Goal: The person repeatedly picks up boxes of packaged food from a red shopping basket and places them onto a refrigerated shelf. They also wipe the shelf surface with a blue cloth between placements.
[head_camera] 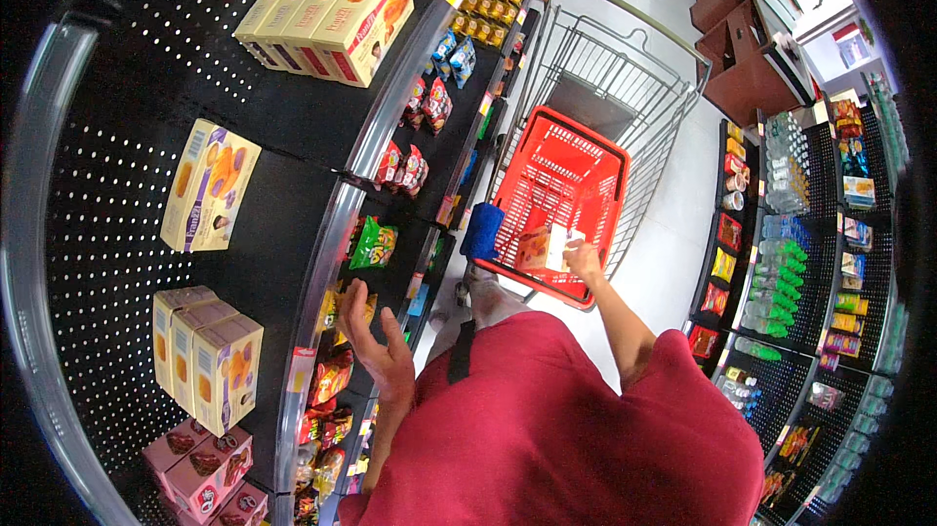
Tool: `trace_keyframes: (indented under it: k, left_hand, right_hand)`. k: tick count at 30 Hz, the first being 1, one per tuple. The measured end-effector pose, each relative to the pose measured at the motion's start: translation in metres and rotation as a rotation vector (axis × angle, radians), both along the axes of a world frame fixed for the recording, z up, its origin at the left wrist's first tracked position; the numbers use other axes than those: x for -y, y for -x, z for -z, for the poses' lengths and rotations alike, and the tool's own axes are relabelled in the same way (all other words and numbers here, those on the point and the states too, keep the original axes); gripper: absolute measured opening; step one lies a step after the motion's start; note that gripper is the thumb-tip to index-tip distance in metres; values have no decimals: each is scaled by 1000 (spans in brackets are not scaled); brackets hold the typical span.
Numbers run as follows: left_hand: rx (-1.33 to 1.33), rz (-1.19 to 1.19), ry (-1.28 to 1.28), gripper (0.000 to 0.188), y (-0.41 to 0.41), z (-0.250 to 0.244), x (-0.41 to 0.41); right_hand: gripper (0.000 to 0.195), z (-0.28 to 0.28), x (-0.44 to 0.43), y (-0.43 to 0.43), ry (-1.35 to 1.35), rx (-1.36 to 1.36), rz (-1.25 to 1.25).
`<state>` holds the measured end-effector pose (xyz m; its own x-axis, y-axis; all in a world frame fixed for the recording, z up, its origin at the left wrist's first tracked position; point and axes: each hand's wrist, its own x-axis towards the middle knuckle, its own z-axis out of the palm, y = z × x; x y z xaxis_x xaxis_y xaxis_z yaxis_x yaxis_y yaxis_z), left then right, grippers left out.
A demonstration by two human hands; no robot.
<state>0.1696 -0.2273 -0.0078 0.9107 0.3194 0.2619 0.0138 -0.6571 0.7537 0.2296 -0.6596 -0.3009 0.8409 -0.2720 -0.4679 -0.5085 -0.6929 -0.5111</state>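
My right hand (582, 260) grips the end of a biscuit box (538, 248) inside a red plastic shopping basket (528, 132). The basket rests in a wire shopping cart (662, 160), and the box is near its side closest to me. My left hand (373, 339) holds nothing, fingers apart, beside the front edge of the shelf on my left. Above it on the dark shelf stands a single cream-and-purple Franzzi biscuit box (211, 186). Below that, a row of similar boxes (208, 358) is lined up.
More cream-and-red boxes (329, 17) stand farther along the upper shelf. Green (375, 244), red and blue snack bags sit on a lower shelf. A blue cloth-like item (483, 231) is at the basket's left corner. Bottles (776, 292) fill shelving across the pale floor (677, 222).
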Motion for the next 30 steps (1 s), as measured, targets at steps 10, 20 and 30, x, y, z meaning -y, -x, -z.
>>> trace_keyframes:
  k: [10,20,30]
  left_hand:
    - [-144,5,92,42,20,15,1]
    - [-191,56,169,36,31,16,-5]
    - [-307,214,701,39,13,50,13]
  right_hand:
    - [91,-20,-83,-6,342,-139,16]
    - [71,3,-54,-22,217,14,124]
    - [59,-226,6,-45,-331,323,111]
